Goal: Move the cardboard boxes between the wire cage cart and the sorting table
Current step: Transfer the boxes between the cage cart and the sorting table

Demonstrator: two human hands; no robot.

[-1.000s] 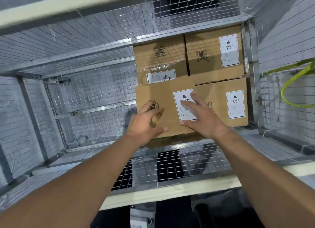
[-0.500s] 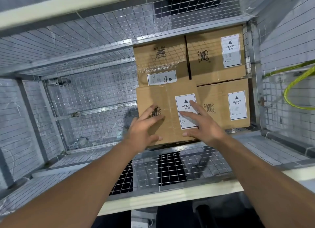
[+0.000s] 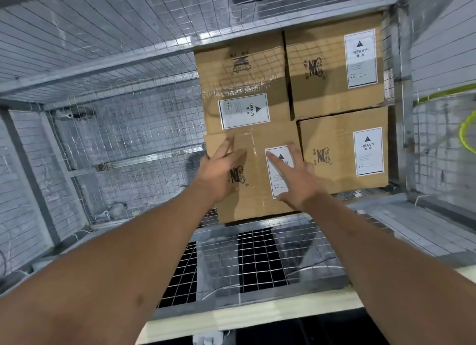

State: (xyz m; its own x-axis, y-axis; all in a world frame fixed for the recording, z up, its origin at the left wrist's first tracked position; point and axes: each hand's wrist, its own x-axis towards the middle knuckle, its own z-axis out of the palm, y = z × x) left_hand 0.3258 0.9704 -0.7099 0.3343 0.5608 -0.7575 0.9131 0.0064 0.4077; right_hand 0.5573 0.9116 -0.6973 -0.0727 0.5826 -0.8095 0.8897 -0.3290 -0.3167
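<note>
Wire cage cart, seen from above through its open near side. Four cardboard boxes are packed in the right part of the cage, in two rows of two.

- Near-left box: lies on the mesh floor, close beside the near-right box, with its far edge against the far-left box. It carries a white HEAVY label, partly covered by fingers.
- Left hand: flat on the near-left box by its left edge, fingers straight and pointing away, nothing clasped.
- Right hand: flat on the same box, fingers spread across the label, not curled round anything.
- Far-right box: against the right mesh wall, label facing the camera.
- Green hose: outside the cage, far right.
- Pale rail: runs across the near edge, below both forearms.
</note>
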